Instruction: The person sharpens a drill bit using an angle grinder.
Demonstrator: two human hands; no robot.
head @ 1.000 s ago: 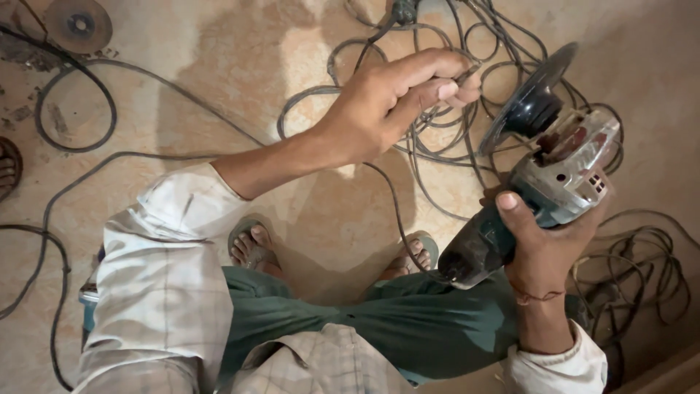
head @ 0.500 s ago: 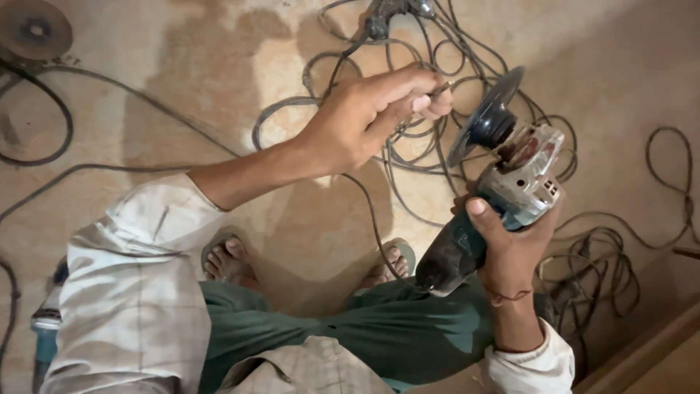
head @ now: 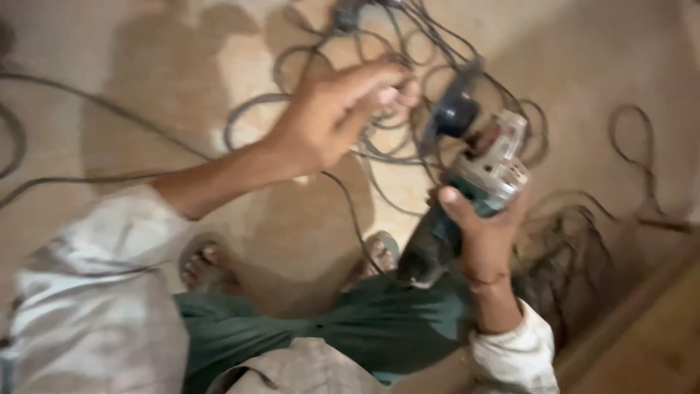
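One angle grinder (head: 467,197), two hands, two sandalled feet, several tangled cables (head: 379,146).

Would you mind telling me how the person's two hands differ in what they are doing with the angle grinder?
The right hand wraps around the angle grinder body, thumb on top, bearing its weight. The left hand is raised beside the dark disc, fingertips pinched together near its edge; whether they grip anything is blurred. The right forearm rises from below, the left reaches across from the left. Both wear pale sleeves.
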